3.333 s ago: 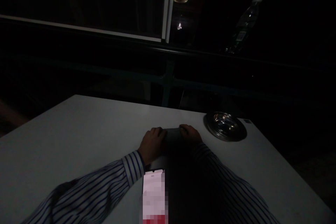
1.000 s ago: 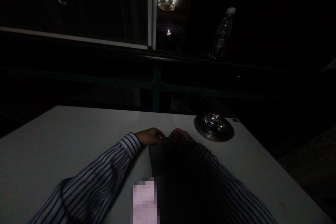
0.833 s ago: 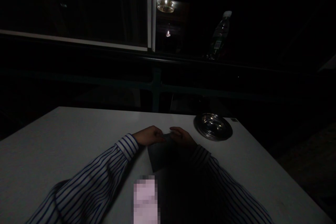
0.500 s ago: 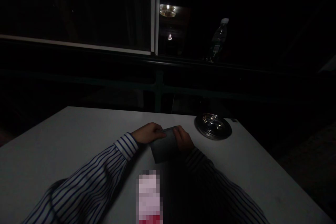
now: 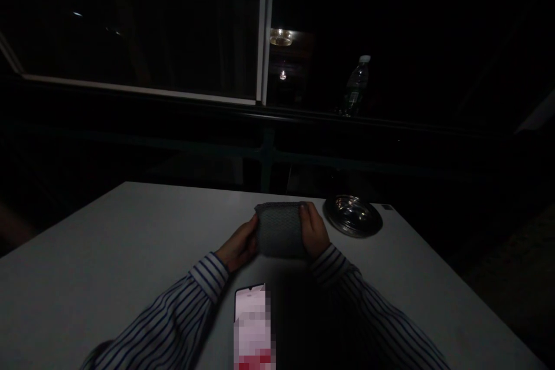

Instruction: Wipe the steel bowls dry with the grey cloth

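Observation:
Between my two hands I hold up a grey cloth point(image 5: 280, 231) with a woven-looking texture, roughly square, above the white table. My left hand point(image 5: 240, 247) grips its left edge, with the fingers partly hidden behind it. At the right edge, my right hand point(image 5: 314, 229) pinches near the upper corner, thumb in front. Below the cloth, a lit phone point(image 5: 252, 324) lies on the table, its screen mostly blurred out. A round, shiny metal dish point(image 5: 353, 217) sits just right of my right hand, apart from it.
The white table point(image 5: 130, 231) has its far edge close beyond the cloth. Behind it, a clear plastic bottle point(image 5: 357, 87) with a white cap stands by the dark window point(image 5: 263, 40). A blurred skin-toned shape point(image 5: 13, 228) shows at the left edge. The scene is very dim.
My left hand has shifted from the cloth's top edge down to its left side. The cloth has turned more upright and square to me. The view has tilted up slightly.

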A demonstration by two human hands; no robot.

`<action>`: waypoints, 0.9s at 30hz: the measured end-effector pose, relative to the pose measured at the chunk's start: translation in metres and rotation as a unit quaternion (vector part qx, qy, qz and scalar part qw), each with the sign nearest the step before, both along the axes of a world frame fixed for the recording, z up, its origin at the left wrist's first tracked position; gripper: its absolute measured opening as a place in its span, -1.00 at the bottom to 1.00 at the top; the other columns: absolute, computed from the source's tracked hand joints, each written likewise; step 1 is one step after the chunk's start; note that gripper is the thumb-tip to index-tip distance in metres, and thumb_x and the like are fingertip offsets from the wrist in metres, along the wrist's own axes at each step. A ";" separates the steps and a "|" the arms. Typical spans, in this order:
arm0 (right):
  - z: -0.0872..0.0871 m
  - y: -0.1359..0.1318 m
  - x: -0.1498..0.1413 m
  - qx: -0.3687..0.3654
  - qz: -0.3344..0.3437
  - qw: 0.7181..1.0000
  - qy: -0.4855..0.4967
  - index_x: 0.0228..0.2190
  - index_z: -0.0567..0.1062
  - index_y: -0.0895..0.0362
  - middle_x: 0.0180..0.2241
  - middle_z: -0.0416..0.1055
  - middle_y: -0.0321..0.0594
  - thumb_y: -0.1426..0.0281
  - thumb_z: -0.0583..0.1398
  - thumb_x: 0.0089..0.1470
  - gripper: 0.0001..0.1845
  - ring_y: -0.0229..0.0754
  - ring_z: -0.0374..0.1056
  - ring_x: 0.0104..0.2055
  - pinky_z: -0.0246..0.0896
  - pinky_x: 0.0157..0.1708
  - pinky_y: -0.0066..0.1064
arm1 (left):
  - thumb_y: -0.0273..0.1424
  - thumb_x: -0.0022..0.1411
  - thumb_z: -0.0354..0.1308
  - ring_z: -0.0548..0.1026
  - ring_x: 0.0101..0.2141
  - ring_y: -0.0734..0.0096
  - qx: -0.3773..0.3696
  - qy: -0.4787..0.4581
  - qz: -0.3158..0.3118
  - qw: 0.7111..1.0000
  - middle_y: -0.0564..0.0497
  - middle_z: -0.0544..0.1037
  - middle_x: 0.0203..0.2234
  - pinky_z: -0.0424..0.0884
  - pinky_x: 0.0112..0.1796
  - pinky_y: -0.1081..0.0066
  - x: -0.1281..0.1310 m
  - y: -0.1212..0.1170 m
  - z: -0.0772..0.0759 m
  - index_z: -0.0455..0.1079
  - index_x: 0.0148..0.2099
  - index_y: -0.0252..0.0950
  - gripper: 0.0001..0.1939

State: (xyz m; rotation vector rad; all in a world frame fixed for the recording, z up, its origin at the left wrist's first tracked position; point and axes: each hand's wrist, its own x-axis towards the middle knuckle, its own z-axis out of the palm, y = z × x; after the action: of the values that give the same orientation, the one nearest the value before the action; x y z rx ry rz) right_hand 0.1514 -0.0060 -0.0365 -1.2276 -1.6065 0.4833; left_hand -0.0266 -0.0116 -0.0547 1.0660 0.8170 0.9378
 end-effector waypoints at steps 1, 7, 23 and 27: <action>0.000 0.000 0.000 0.000 -0.001 1.000 0.001 -0.40 0.22 0.06 -0.58 0.25 -0.32 0.19 -0.15 0.14 -0.72 -0.19 0.26 -0.46 0.11 -0.42 -0.40 | 0.03 0.03 0.04 0.48 -0.19 0.20 0.004 -0.019 0.004 1.000 -0.18 0.55 -0.26 0.37 -0.20 0.28 0.003 -0.002 0.003 0.39 -0.16 -0.34 -0.45; -0.005 -0.004 -0.002 -0.016 -0.009 1.000 -0.002 -0.44 0.22 0.06 -0.60 0.24 -0.34 0.19 -0.12 0.13 -0.74 -0.18 0.26 -0.48 0.08 -0.45 -0.41 | -0.15 -0.01 0.19 0.50 -0.34 0.30 0.047 -0.041 0.165 0.984 -0.07 0.55 -0.33 0.38 -0.31 0.36 0.018 -0.011 0.021 0.38 -0.16 -0.37 -0.56; -0.041 -0.006 0.001 -0.139 -0.036 0.989 0.025 -0.50 0.24 0.07 -0.55 0.33 -0.29 0.10 -0.10 0.03 -0.67 -0.18 0.29 -0.45 0.14 -0.46 -0.41 | -0.16 0.13 0.01 0.46 -0.27 0.28 0.119 0.119 0.313 0.935 -0.09 0.53 -0.32 0.33 -0.27 0.38 0.028 -0.002 0.013 0.40 -0.20 -0.39 -0.61; -0.044 -0.007 0.009 -0.148 -0.072 0.986 0.009 -0.46 0.21 0.05 -0.57 0.32 -0.30 0.14 -0.13 0.08 -0.71 -0.16 0.28 -0.46 0.08 -0.49 -0.42 | -0.08 0.08 0.04 0.49 -0.38 0.26 -0.034 0.006 0.182 0.983 -0.14 0.53 -0.41 0.36 -0.39 0.35 0.034 -0.007 0.000 0.36 -0.17 -0.42 -0.52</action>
State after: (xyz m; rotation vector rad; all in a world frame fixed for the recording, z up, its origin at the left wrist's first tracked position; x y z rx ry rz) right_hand 0.1608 -0.0131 -0.0807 -1.5442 -1.4518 0.6546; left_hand 0.0069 -0.0189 -0.0548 0.8777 1.0689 1.2011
